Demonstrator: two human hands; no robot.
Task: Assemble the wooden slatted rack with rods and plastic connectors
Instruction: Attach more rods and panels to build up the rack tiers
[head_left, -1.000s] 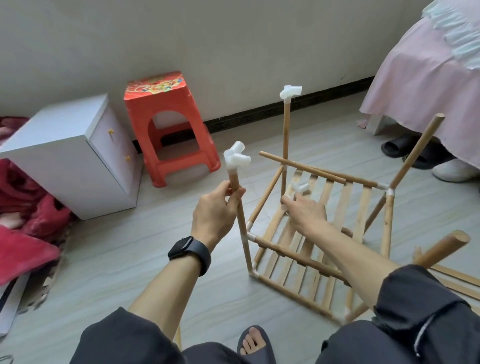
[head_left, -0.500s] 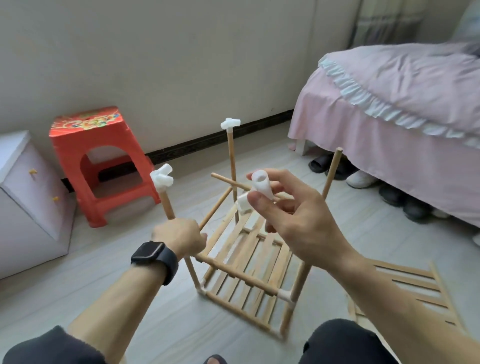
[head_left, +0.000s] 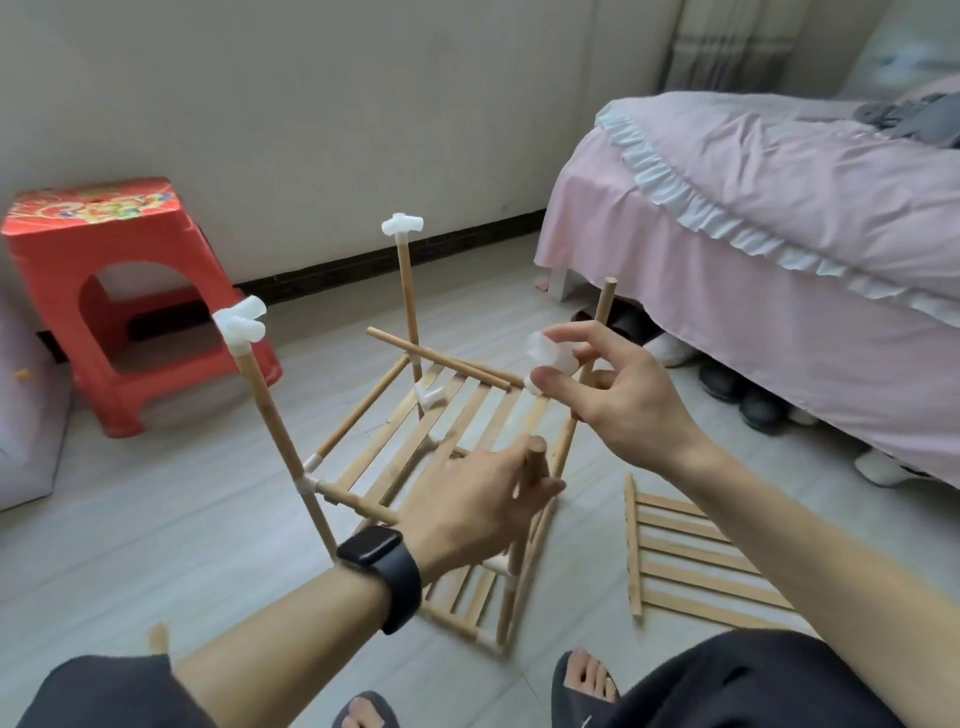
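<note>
The white plastic connector (head_left: 551, 357) sits pinched between the right hand's (head_left: 618, 402) thumb and fingertips, above the bare-topped rod (head_left: 535, 457) that the left hand (head_left: 478, 504) grips. The half-built rack (head_left: 415, 447) stands under both hands, with open floor (head_left: 156, 519) left of them and a loose slat panel (head_left: 691, 561) lying right.

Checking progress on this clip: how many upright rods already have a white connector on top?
2: the near-left rod, capped at, and the far rod, capped at. The right hand holds another connector; the other two uprights are bare.

Red stool (head_left: 104, 291), pink bedspread (head_left: 779, 218), white connectors (head_left: 240, 325), black watch (head_left: 382, 564)
</note>
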